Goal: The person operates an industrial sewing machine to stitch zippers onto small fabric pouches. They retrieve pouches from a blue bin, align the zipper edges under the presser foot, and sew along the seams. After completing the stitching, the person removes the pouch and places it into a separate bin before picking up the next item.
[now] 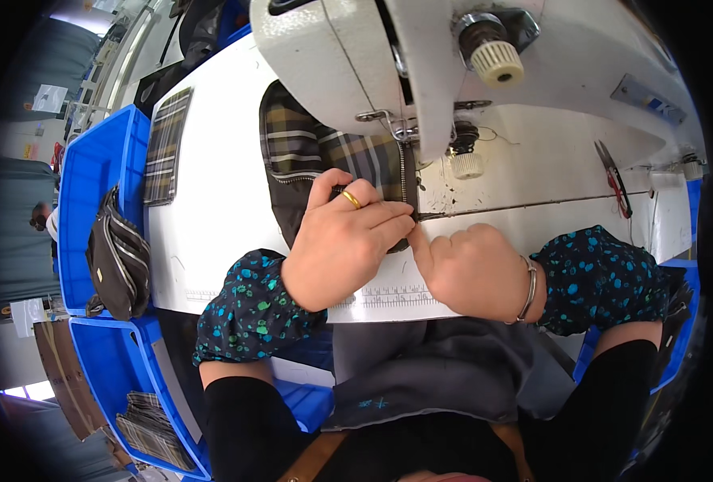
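Note:
A dark pouch piece in brown plaid lies on the white sewing table, with zip teeth along its right edge and another zip across its left part. The head of a white sewing machine stands over it, hiding the far right corner. My left hand, a ring on one finger, presses on the piece and grips its near part, fingertips at the zip's edge. Close beside them, my right hand has its index finger at the same near corner, the other fingers curled. Its thumb is hidden.
Left of the table, a blue bin has a dark zipped pouch over its side; a lower bin holds folded plaid cloth. Flat plaid pieces lie at the table's left edge. Thread snips lie right.

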Available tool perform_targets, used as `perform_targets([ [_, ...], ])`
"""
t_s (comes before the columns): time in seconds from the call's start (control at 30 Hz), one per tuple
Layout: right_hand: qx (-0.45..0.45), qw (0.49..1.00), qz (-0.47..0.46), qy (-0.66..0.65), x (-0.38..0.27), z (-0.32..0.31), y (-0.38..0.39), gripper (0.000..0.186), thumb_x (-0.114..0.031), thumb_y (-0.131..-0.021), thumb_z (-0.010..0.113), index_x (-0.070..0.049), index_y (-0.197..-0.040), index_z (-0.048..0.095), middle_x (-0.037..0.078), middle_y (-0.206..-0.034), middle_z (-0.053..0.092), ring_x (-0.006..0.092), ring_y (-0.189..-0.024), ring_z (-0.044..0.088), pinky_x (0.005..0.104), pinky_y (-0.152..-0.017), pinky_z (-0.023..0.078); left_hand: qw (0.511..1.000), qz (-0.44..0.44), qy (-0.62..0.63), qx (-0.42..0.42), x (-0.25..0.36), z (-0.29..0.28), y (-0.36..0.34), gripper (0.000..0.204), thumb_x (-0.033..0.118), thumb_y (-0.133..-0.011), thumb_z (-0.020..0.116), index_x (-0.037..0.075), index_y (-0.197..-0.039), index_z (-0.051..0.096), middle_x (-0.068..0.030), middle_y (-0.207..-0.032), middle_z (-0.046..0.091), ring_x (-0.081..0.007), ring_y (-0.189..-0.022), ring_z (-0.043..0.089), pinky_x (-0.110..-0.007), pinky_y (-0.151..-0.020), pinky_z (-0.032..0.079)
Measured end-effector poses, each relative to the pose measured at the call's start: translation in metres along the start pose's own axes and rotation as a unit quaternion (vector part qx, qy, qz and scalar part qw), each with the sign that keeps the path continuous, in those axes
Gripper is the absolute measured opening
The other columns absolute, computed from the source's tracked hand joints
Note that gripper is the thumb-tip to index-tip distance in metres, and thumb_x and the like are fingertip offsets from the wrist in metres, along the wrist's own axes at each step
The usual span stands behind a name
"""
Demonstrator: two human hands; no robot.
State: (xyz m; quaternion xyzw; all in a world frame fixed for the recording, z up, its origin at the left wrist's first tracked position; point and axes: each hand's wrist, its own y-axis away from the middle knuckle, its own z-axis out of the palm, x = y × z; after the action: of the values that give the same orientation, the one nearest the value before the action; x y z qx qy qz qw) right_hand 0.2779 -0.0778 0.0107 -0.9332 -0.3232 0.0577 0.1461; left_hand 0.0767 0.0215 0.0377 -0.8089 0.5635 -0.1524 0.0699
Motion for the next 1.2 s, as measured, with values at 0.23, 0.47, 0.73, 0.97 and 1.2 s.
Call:
perform_targets([
  [0.23, 0.023, 1.000, -0.010, 0.015, -0.001, -0.002, 0.001, 0.022, -0.011, -0.074, 0.070, 0.007, -0.086, 0.073, 0.003, -0.058, 0.058, 0.0143, -0.050, 0.061, 0.0297, -0.043, 0.044, 1.000, 0.007, -0.005, -0.010, 0.002, 0.005, 0.001, 0.036, 0.005, -0.070, 0.078, 0.013, -0.105, 0.078, 0.0039, -0.116, 0.077, -0.0184, -0.098, 0.062, -0.046, -0.104, 0.040],
  [0.47, 0.036, 0.999, -0.008, 0.021, 0.005, 0.004, 0.000, 0.013, -0.010, -0.076, 0.070, 0.002, -0.079, 0.072, 0.003, -0.058, 0.058, 0.0146, -0.049, 0.062, 0.0301, -0.043, 0.044, 1.000, 0.005, 0.003, 0.015, -0.001, 0.011, -0.004, 0.030, 0.005, -0.073, 0.075, 0.012, -0.102, 0.078, 0.0018, -0.113, 0.077, -0.0193, -0.100, 0.063, -0.046, -0.104, 0.041],
  [0.73, 0.059, 0.998, 0.022, 0.028, 0.026, 0.016, -0.015, 0.019, -0.011, -0.085, 0.070, 0.005, -0.095, 0.074, 0.001, -0.053, 0.058, 0.0154, -0.045, 0.060, 0.0317, -0.042, 0.043, 0.997, -0.010, 0.005, 0.071, -0.027, 0.028, -0.020, 0.026, 0.005, -0.074, 0.076, 0.011, -0.098, 0.078, 0.0005, -0.109, 0.077, -0.0202, -0.102, 0.065, -0.044, -0.105, 0.043],
  [0.97, 0.074, 0.996, 0.043, 0.021, 0.036, 0.023, -0.017, 0.024, -0.011, -0.087, 0.067, 0.006, -0.104, 0.074, 0.003, -0.058, 0.062, 0.0165, -0.050, 0.064, 0.0324, -0.045, 0.047, 0.990, -0.059, -0.083, 0.098, -0.022, 0.030, -0.020, 0.027, 0.012, -0.077, 0.075, 0.016, -0.103, 0.079, 0.0030, -0.113, 0.070, -0.0219, -0.116, 0.061, -0.059, -0.112, 0.036],
  [1.2, 0.070, 0.997, 0.034, -0.022, 0.038, 0.024, -0.016, 0.022, -0.012, -0.083, 0.066, 0.003, -0.098, 0.071, 0.004, -0.063, 0.063, 0.0185, -0.055, 0.066, 0.0336, -0.049, 0.049, 0.983, -0.075, -0.149, 0.077, -0.007, 0.024, -0.006, 0.030, 0.019, -0.079, 0.074, 0.019, -0.108, 0.080, 0.0063, -0.112, 0.068, -0.0238, -0.128, 0.058, -0.071, -0.115, 0.030],
])
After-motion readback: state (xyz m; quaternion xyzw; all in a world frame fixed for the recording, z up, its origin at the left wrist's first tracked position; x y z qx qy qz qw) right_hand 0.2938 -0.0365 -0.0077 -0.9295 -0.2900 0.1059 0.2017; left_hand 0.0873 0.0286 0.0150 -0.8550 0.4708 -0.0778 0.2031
